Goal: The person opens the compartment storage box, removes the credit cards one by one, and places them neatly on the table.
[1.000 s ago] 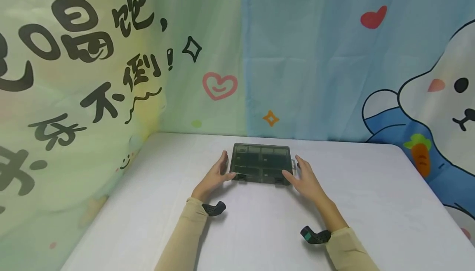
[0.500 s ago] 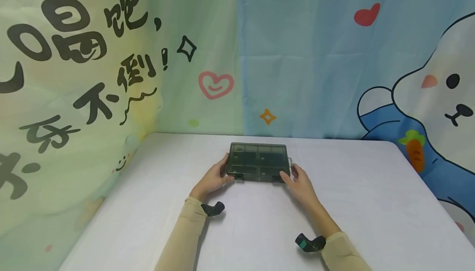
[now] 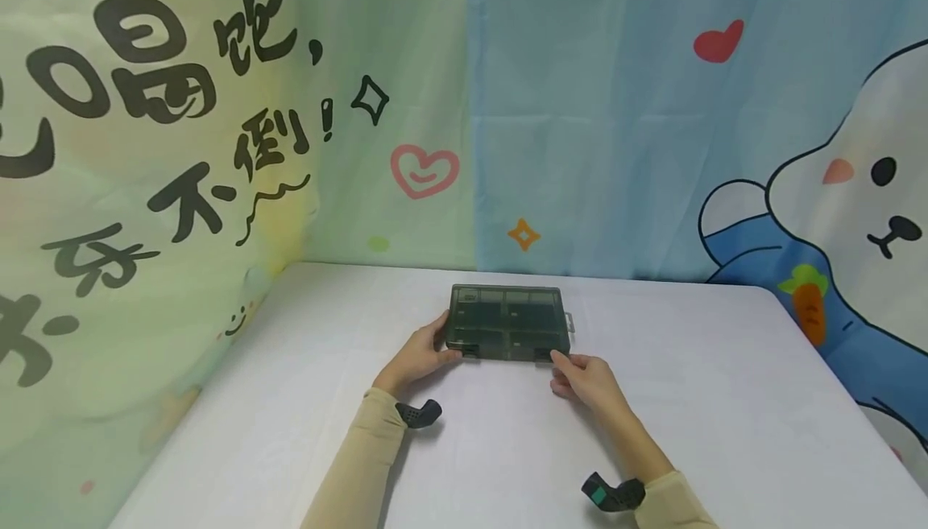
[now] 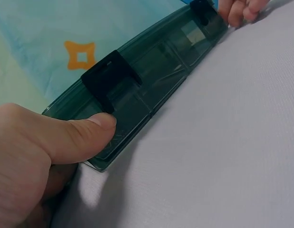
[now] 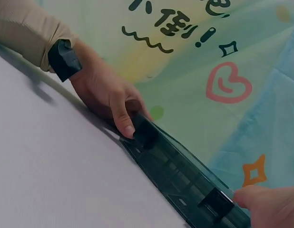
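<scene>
A dark green see-through compartment box [image 3: 507, 320] lies on the white table, its lid down. Two black latches sit on its near side; the left latch [image 4: 109, 78] and the right latch [image 5: 216, 203] show up close in the wrist views. My left hand [image 3: 415, 361] grips the box's left end, thumb [image 4: 78, 137] flat on the front wall beside the left latch and its other fingers mostly hidden. At the near right corner, my right hand [image 3: 590, 382] has a fingertip right at the right latch, with its lower fingers curled below; I cannot tell whether it pinches the latch.
The white-covered table [image 3: 500, 448] reaches back to printed curtains [image 3: 580, 150]. A clear hanging tab [image 3: 569, 322] juts from the box's right side. Each wrist wears a small black camera, the left camera [image 3: 419, 413] and the right camera [image 3: 613, 493].
My right hand has moved from the box's right side down and toward me to its near right corner, curling its fingers. My left hand has closed in on the left end.
</scene>
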The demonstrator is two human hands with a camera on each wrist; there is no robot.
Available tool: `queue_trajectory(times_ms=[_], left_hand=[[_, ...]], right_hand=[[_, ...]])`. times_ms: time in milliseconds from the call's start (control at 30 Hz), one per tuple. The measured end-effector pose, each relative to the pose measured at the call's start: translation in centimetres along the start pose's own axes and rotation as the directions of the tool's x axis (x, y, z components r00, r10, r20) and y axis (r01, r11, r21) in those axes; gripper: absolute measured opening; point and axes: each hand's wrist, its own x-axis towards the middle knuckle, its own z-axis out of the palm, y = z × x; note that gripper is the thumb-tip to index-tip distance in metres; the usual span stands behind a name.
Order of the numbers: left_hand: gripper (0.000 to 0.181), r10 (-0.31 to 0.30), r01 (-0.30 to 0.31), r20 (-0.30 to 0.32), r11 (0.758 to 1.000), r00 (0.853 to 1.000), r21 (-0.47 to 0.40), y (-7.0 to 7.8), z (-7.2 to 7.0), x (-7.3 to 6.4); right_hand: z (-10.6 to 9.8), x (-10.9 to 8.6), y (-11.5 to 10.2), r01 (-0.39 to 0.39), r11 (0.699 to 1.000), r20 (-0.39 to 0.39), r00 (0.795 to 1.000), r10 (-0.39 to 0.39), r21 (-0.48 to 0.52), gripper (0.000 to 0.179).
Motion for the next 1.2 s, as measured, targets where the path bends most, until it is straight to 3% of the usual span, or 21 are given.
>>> queue_trajectory(times_ms=[167, 433, 567, 933, 1200], left_hand=[[0.088, -0.007, 0.007, -0.016, 1.0, 1.0, 0.016, 0.0, 0.2, 0.0], [0.088, -0.006, 0.007, -0.043, 1.0, 0.999, 0.02, -0.1, -0.3, 0.2], [0.089, -0.004, 0.005, -0.047, 1.0, 0.999, 0.009, -0.3, -0.3, 0.2], [0.089, -0.006, 0.005, -0.068, 1.0, 0.998, -0.007, -0.5, 0.3, -0.1], [0.088, -0.007, 0.007, -0.078, 1.0, 0.997, 0.0, -0.6, 0.3, 0.1]], right_hand=[[0.5, 0.1, 0.2, -0.045, 0.977, 0.033, 0.999, 0.039, 0.207, 0.076], [2.7, 0.7, 0.1, 0.0, 0.932, -0.01, 1.0, 0.004, 0.362, 0.087], [3.4, 0.8, -0.2, -0.003, 0.897, -0.005, 1.0, 0.006, 0.443, 0.081], [3.6, 0.5, -0.1, -0.037, 0.806, 0.054, 0.999, 0.006, 0.59, 0.074], [3.5, 0.4, -0.2, -0.037, 0.775, 0.058, 0.998, 0.001, 0.631, 0.076]])
